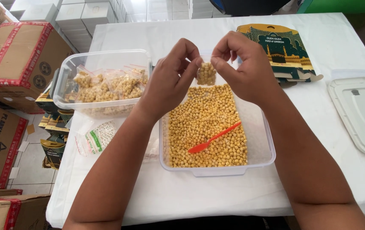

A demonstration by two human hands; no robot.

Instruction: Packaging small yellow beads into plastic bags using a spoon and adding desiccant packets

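Two hands, left hand (172,74) and right hand (240,64), pinch the top of a small clear bag of chickpeas (206,73), holding it upright above the chickpea tub (259,147), where spills would land.

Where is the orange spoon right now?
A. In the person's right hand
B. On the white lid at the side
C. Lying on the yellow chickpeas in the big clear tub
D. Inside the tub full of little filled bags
C: the orange spoon lies on the chickpeas in the big clear tub, while the left hand and right hand pinch a small bag of chickpeas above it.
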